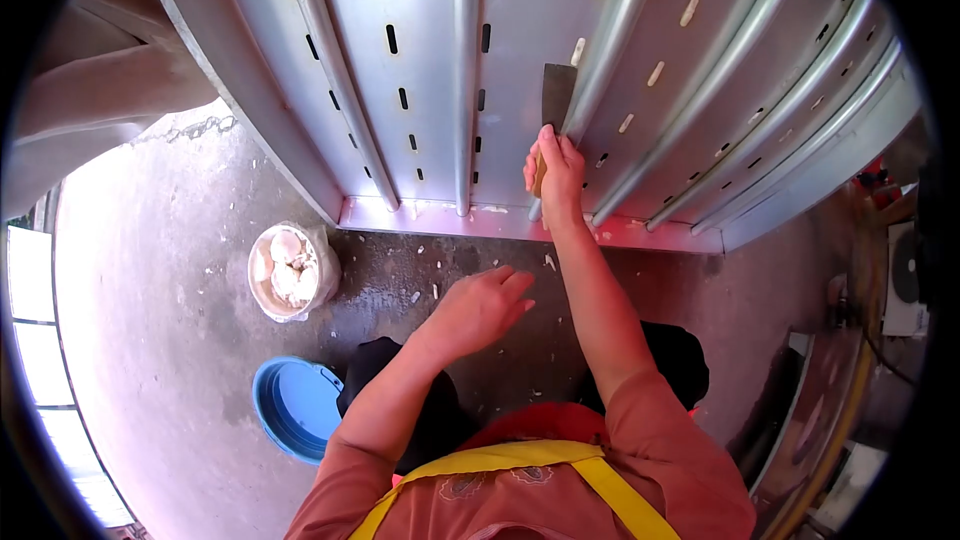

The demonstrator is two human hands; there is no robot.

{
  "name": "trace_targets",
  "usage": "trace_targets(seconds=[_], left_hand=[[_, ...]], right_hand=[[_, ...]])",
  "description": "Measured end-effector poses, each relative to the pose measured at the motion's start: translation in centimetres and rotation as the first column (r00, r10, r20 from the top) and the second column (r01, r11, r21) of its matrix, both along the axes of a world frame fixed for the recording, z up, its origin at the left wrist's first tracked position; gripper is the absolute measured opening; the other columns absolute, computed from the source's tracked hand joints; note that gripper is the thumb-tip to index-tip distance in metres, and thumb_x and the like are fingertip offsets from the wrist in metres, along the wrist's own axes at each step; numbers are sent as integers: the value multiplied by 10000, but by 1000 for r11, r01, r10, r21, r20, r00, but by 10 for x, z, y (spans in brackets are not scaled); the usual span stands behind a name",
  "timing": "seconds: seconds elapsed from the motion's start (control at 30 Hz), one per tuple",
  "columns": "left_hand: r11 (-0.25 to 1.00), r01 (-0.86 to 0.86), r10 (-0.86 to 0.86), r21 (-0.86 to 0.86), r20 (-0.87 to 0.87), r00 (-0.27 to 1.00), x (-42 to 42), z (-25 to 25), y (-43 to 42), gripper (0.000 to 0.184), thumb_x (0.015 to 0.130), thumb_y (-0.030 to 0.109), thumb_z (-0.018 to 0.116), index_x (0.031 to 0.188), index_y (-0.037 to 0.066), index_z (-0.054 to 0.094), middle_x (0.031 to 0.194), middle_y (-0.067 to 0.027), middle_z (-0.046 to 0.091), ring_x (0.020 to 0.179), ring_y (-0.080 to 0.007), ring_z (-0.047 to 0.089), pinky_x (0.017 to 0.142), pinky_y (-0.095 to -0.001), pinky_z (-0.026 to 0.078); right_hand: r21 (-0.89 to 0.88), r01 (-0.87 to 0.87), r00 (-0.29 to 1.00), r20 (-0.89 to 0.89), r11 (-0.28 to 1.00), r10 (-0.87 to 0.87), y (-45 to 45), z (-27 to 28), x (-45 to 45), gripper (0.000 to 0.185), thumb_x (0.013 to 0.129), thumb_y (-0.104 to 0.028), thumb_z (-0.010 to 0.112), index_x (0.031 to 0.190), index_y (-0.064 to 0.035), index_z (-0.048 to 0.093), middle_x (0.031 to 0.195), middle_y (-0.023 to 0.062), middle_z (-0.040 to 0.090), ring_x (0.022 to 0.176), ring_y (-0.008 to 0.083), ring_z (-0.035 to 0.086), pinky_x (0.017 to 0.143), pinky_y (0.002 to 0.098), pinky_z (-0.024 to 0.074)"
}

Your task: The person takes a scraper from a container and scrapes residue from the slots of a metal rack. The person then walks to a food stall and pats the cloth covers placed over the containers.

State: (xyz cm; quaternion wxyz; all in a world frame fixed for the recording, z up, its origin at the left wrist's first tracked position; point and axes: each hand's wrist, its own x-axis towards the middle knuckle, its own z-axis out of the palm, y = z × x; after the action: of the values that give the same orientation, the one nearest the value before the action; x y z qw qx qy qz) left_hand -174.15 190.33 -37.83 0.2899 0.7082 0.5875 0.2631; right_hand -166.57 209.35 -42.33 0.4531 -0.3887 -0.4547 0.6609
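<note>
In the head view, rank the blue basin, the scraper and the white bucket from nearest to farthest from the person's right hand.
From the right hand:
1. Scraper, gripped in it.
2. White bucket, on the floor to its left.
3. Blue basin, left too, closer to the body.

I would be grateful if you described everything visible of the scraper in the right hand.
The scraper has a flat, dull grey blade, metallic by its look, widening slightly to a straight far edge. Its yellowish-brown handle looks wooden and is partly covered by the right hand gripping it. The blade points away from the person, over the slotted metal panel and beside a round bar. Whether its edge touches the panel is unclear.
</note>
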Motion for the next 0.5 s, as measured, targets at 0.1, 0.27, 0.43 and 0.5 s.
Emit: trace_targets(seconds=[0.1,0.27,0.43,0.5], left_hand=[[999,-10,10,49,-6,1000,-4,2,8,267,856,188,616,1071,37,569,926,-155,597,808,-371,604,672,-429,500],[999,7,-8,45,12,1000,3,0,1,259,853,194,615,1057,42,564,909,-151,594,804,-368,606,669,-429,503],[999,-21,22,29,-13,1000,-1,3,3,265,861,196,611,1072,41,569,929,-157,597,825,-374,605,688,-435,501],[999,-22,21,33,11,1000,1,2,1,266,862,198,611,1071,40,569,937,-158,599,830,-373,606,686,-438,500]], right_hand=[[-59,-25,1000,1,998,25,-4,3,1,362,951,-359,519,743,-65,484,548,35,467,423,130,454,401,255,361],[20,-33,997,-74,999,34,6,34,-7,374,946,-374,524,735,-68,476,543,44,466,416,137,456,386,270,364],[-33,-10,1000,-8,999,10,-14,17,3,385,962,-394,486,762,-66,473,540,33,455,422,130,453,406,264,376],[58,1,998,-66,998,3,5,46,-3,385,960,-395,489,763,-65,474,540,35,456,411,134,451,405,264,377]])
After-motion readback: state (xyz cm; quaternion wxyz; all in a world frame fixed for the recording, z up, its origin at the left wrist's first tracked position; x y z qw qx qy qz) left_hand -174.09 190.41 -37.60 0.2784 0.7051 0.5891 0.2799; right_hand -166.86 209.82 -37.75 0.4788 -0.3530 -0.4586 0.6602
